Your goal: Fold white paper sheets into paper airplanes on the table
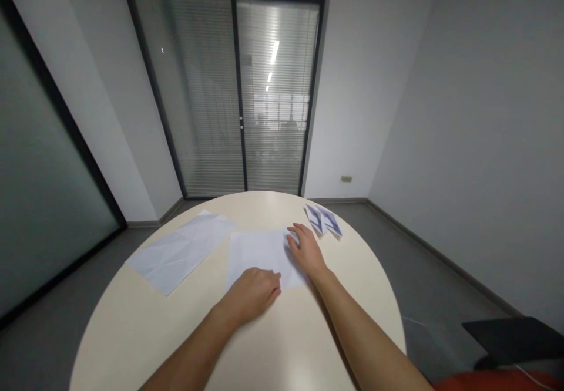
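A white sheet of paper (253, 253) lies flat in front of me on the round table. Across its near edge is my left hand (254, 288), fingers curled and pressed together at the paper's edge; the fingertips are partly hidden. My right hand (306, 252) is over the sheet's right edge with its fingers apart, bent slightly towards the paper. Just beyond the right hand stand folded paper pieces (324, 221), white with bluish shaded folds. To the left, a larger creased white sheet (185, 250) reaches the table's left rim.
The cream round table (348, 297) fills the lower middle. Beyond it is a dark-framed glass partition with blinds (240, 91). A black and red chair (515, 341) stands at the lower right, and a wall socket (346, 178) is low on the far wall.
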`<move>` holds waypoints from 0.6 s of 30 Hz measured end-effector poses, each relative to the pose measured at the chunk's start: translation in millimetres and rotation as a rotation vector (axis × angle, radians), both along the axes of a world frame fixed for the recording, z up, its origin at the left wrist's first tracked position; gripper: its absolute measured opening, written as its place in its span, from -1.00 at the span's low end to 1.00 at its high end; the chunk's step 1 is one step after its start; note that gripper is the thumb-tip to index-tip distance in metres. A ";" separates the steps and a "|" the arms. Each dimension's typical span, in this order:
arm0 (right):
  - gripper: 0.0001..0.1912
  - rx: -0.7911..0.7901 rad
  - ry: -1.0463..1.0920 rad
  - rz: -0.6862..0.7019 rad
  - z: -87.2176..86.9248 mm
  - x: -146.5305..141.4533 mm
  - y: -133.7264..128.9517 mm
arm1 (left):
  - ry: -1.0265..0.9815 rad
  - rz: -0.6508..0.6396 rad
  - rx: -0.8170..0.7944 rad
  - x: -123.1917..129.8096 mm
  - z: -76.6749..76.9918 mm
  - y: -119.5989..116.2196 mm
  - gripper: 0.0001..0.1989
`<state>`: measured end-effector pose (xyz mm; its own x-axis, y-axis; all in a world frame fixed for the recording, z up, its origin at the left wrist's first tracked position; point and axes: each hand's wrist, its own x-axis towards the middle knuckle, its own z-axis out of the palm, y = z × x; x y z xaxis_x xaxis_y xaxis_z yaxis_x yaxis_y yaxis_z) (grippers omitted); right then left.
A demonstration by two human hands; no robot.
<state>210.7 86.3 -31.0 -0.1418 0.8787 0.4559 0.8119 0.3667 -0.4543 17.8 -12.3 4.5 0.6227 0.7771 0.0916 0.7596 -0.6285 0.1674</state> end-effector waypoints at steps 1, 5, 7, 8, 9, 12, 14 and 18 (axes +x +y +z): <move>-0.54 -0.053 -0.039 0.002 -2.3 -1.1 -1.5 | -0.017 -0.039 -0.020 2.5 0.3 -2.3 -0.73; -0.44 -0.298 -0.223 0.029 -8.3 -3.1 -9.4 | -0.157 -0.061 -0.068 1.6 -4.8 -1.6 -0.70; -0.44 -0.337 -0.280 0.064 -6.1 -4.0 -14.3 | -0.218 0.020 -0.035 -4.4 -13.1 4.6 -0.65; -0.45 -0.330 -0.297 0.080 -4.1 -5.4 -17.0 | -0.218 0.080 -0.007 -8.2 -18.6 8.6 -0.59; -0.46 -0.315 -0.307 0.094 -2.0 -7.6 -19.8 | -0.192 0.150 0.006 -12.1 -24.5 12.8 -0.51; -0.47 -0.291 -0.311 0.166 1.1 -20.0 -28.5 | -0.089 0.289 -0.062 -22.6 -40.9 23.9 -0.41; -0.44 -0.323 -0.309 0.246 -1.0 -30.5 -33.1 | -0.059 0.322 -0.085 -26.8 -47.6 28.1 -0.39; -0.37 -0.355 -0.312 0.334 -9.2 -39.5 -32.5 | -0.051 0.318 -0.102 -29.0 -49.0 28.8 -0.36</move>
<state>171.1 53.8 -40.2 -0.5178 0.8548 0.0337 0.7937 0.4948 -0.3538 -11.2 16.5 -44.6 0.3441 0.9385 0.0277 0.9041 -0.3392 0.2598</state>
